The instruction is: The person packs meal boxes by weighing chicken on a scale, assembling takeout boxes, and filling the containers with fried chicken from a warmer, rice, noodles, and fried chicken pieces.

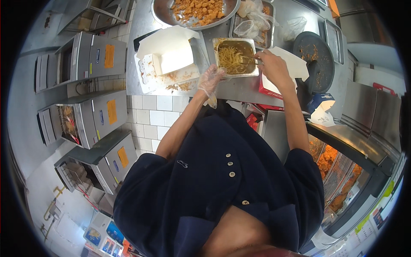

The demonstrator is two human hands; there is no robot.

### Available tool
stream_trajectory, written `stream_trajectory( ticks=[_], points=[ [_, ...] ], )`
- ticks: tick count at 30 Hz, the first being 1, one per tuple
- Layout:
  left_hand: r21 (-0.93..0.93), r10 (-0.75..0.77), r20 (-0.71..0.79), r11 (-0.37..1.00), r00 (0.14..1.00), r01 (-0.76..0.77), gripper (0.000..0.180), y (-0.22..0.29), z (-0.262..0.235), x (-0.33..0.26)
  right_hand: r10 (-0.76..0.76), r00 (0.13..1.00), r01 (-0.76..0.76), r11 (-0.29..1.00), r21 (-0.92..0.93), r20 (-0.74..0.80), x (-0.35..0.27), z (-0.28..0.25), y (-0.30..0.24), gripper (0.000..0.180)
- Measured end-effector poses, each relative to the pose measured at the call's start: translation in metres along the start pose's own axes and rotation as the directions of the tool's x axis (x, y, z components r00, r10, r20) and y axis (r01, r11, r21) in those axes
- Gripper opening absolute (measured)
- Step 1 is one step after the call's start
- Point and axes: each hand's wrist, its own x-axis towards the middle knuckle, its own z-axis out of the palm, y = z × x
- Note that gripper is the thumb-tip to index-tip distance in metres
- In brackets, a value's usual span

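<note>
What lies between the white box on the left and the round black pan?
In the head view: the metal tub of noodles, the left hand at its corner, then the right hand holding a utensil, and a red-and-white box.

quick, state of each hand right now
Left hand: gloved, at the noodle pan's near-left corner; grip unclear.
Right hand: closed, holding metal tongs inside the pan.

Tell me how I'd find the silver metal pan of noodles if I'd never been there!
Start at the big silver metal worktop in front of the person. Between the plastic-gloved left hand and the bare right hand is a small rectangular silver metal pan. Only it holds yellow noodles; the big round-edged silver metal bowl beyond it holds orange-brown chunks.
</note>
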Motion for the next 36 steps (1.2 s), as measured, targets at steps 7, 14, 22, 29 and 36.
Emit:
stream_trajectory(
  ticks=[7,14,22,29,36],
  points=[
    [0.471,0.176,-0.157,0.878,0.972,-0.082,0.036,0.134,-0.016,-0.086,-0.036,0.999,0.039,0.984,0.172,-0.022,-0.005,-0.030,-0.056,0.028],
    [0.614,0.374,-0.251,0.775,0.893,-0.153,0.026,0.161,-0.064,-0.127,-0.343,0.934,0.356,0.868,0.347,-0.100,0.039,-0.002,-0.145,0.026],
    [0.765,0.539,-0.489,0.642,0.686,0.041,0.026,0.186,-0.126,-0.144,-0.292,0.950,0.309,0.930,0.200,-0.111,0.066,0.027,-0.215,0.028],
    [0.679,0.530,-0.518,0.732,0.671,-0.054,0.024,0.197,-0.151,-0.129,-0.485,0.855,0.517,0.827,0.221,-0.186,0.105,0.063,-0.244,0.026],
    [0.831,0.664,-0.463,0.555,0.587,0.028,0.029,0.195,-0.163,-0.116,-0.261,0.955,0.282,0.946,0.156,-0.144,0.088,0.051,-0.256,0.037]
  ],
)
